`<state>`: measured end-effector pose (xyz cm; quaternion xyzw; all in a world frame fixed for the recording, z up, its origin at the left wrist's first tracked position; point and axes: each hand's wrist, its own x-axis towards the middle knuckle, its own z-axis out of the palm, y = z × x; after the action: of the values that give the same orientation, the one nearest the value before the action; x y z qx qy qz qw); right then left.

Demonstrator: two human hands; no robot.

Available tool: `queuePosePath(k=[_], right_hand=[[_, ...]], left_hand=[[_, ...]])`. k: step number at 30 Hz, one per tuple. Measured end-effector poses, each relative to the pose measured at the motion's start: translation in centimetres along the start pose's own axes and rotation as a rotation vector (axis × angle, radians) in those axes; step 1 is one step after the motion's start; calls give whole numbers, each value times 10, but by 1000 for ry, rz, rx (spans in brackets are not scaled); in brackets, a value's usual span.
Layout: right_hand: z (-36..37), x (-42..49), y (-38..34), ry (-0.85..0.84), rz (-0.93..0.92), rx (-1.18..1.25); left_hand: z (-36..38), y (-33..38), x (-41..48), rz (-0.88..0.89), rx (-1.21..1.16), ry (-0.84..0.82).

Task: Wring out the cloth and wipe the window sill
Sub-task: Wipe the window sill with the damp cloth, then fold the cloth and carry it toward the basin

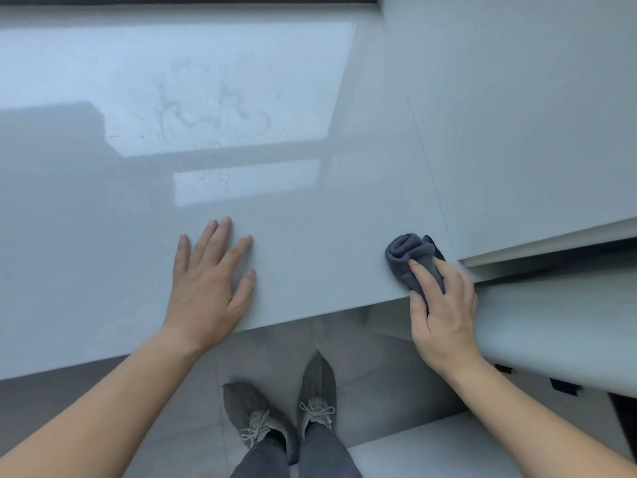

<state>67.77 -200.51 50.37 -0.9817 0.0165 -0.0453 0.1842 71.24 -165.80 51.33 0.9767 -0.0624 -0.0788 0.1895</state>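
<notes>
Bare forearms, no sleeves. Dark grey trousers (275,457). Grey knit sneakers (315,391) with pale laces (319,410). No rings visible.

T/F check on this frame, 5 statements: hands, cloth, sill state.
1. The right hand grips the cloth. True.
2. The cloth is spread out flat on the sill. False: it is bunched up, pressed on the window sill near its front right corner.
3. The left hand holds a spray bottle. False: it lies flat and empty on the sill, fingers spread.
4. Faint smear marks show on the glossy sill farther back, away from the cloth. True.
5. Both hands touch the cloth. False: only the right one does; the left rests well apart from it.
</notes>
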Motion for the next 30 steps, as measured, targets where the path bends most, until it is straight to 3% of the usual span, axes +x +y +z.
queuePosePath(k=[8,13,17,21,23,25,30], right_hand=[[48,-36,-117,-93,-213,70],[82,-53,-224,-258,-384,147],[77,-45,-244,-362,-423,250],[47,-35,-230,-391,-337,370],[36,-29,-223,-339,-183,287],[30,-25,-222,-393,-79,200],[41,-29,-244,-504,-184,133]], left_hand=[[-25,-33,-36,42,-245,91],[-46,-67,-63,-49,-323,95],[-59,-82,-70,-173,-432,39],[-67,-75,-68,-175,-399,-37],[-68,-67,-67,-198,-351,-72],[-68,-62,-64,-252,-334,-109],[-75,-58,-53,-409,-467,-205]])
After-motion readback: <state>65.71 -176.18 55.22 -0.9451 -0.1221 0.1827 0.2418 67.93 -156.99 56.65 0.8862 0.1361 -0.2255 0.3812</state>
